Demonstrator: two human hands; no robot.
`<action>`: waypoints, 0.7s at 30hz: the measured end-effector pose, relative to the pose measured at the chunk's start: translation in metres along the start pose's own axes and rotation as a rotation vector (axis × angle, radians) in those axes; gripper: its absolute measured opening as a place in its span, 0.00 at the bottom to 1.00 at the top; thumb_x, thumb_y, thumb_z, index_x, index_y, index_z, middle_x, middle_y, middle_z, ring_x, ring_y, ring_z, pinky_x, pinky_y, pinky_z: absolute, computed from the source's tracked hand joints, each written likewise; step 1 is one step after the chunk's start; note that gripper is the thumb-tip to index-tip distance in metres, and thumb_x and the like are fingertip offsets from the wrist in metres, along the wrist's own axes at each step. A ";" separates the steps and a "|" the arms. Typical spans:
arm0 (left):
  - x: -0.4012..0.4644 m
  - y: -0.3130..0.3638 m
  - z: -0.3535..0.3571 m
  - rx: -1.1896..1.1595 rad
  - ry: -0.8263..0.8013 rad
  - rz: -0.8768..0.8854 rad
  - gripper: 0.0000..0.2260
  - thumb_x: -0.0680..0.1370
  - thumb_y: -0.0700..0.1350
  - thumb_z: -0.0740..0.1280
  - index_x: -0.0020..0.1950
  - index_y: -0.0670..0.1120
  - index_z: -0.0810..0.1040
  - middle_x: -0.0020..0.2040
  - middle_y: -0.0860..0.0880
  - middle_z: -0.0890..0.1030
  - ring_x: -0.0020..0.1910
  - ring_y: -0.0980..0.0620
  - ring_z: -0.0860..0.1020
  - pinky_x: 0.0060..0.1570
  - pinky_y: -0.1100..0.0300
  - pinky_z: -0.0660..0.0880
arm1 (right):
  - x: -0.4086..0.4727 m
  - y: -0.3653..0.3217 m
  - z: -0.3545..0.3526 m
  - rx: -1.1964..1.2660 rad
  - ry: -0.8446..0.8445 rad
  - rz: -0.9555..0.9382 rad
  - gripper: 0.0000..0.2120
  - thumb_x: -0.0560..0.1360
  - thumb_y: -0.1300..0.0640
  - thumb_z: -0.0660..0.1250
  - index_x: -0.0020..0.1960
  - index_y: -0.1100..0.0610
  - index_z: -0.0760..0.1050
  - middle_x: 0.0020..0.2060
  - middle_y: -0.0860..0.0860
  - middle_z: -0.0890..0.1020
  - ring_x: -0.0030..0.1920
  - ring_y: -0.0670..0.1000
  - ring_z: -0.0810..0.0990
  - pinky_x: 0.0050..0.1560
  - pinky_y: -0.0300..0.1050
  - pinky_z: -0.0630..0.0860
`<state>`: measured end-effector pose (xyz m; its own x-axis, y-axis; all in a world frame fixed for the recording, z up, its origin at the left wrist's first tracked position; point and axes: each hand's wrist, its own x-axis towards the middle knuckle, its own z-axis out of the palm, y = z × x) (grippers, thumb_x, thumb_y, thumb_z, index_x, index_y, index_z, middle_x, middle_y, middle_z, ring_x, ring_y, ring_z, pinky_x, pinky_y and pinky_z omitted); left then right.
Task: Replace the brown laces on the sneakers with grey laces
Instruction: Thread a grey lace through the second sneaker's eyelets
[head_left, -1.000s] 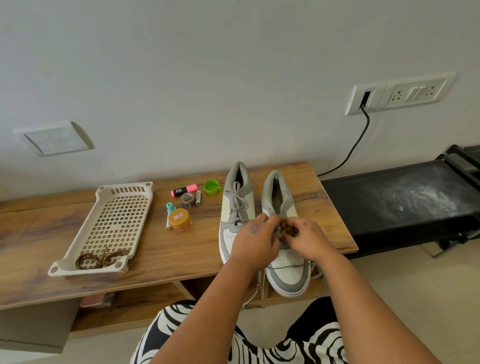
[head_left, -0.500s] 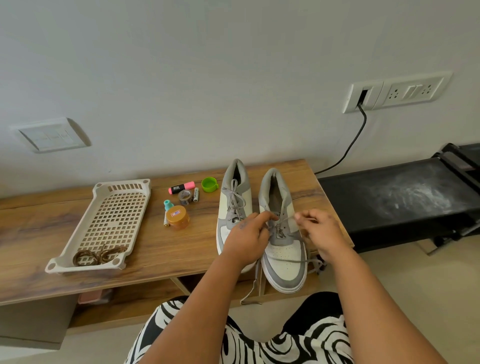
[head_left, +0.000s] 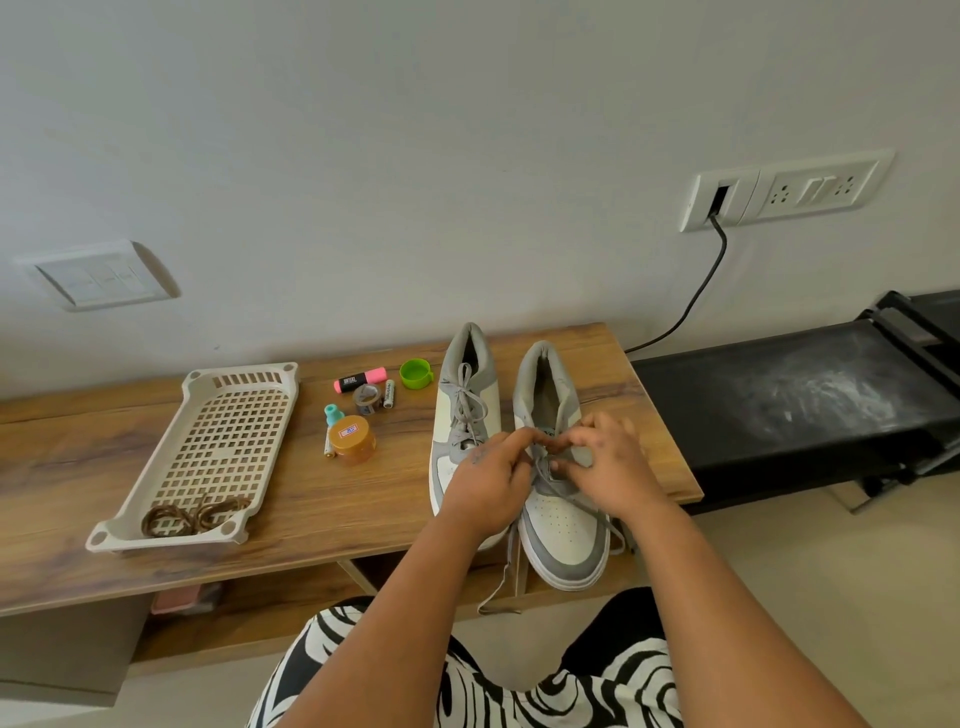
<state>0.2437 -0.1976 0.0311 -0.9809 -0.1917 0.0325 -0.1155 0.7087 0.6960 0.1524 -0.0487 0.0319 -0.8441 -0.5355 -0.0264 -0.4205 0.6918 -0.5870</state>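
Two grey and white sneakers stand side by side on the wooden table (head_left: 104, 467), toes towards me. The left sneaker (head_left: 457, 415) has a grey lace tied through it. Over the eyelets of the right sneaker (head_left: 563, 540), my left hand (head_left: 488, 483) and my right hand (head_left: 613, 467) meet, fingers curled and pinching its grey lace (head_left: 543, 467). One loose end of that lace (head_left: 501, 582) hangs over the table's front edge. The brown laces (head_left: 192, 517) lie coiled in the near end of a beige plastic basket (head_left: 208, 441).
Between basket and sneakers sit a pink highlighter (head_left: 360, 380), a green cap (head_left: 415, 374), a tape roll (head_left: 368, 399), a battery (head_left: 389, 393) and an orange-lidded jar (head_left: 353, 439). A black treadmill (head_left: 779, 405) adjoins the table on the right. A cable (head_left: 696, 306) runs from the wall socket.
My right hand, which had drawn the lace out to the right, has come back to the left hand over the right sneaker's eyelets.
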 end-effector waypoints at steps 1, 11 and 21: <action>0.000 0.000 0.000 0.005 0.002 0.004 0.17 0.80 0.40 0.58 0.65 0.54 0.75 0.51 0.49 0.77 0.49 0.53 0.74 0.48 0.58 0.72 | 0.000 -0.001 0.000 -0.024 0.001 -0.012 0.05 0.73 0.47 0.72 0.49 0.42 0.80 0.51 0.42 0.69 0.59 0.50 0.64 0.61 0.54 0.67; 0.000 0.001 0.004 0.067 -0.002 0.015 0.17 0.81 0.43 0.57 0.66 0.59 0.72 0.52 0.53 0.80 0.48 0.54 0.77 0.47 0.57 0.75 | -0.007 0.034 -0.034 0.124 0.470 0.408 0.02 0.77 0.50 0.69 0.46 0.47 0.78 0.58 0.50 0.76 0.63 0.58 0.66 0.60 0.58 0.64; 0.001 0.000 0.020 0.243 0.087 0.071 0.15 0.83 0.51 0.55 0.69 0.56 0.68 0.55 0.51 0.74 0.52 0.50 0.75 0.50 0.54 0.70 | -0.002 0.004 -0.006 -0.118 0.059 -0.063 0.10 0.75 0.52 0.70 0.57 0.44 0.80 0.52 0.43 0.67 0.59 0.49 0.64 0.60 0.50 0.67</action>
<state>0.2400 -0.1837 0.0169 -0.9719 -0.1861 0.1442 -0.0913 0.8625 0.4977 0.1506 -0.0420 0.0350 -0.8316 -0.5524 0.0573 -0.5064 0.7120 -0.4864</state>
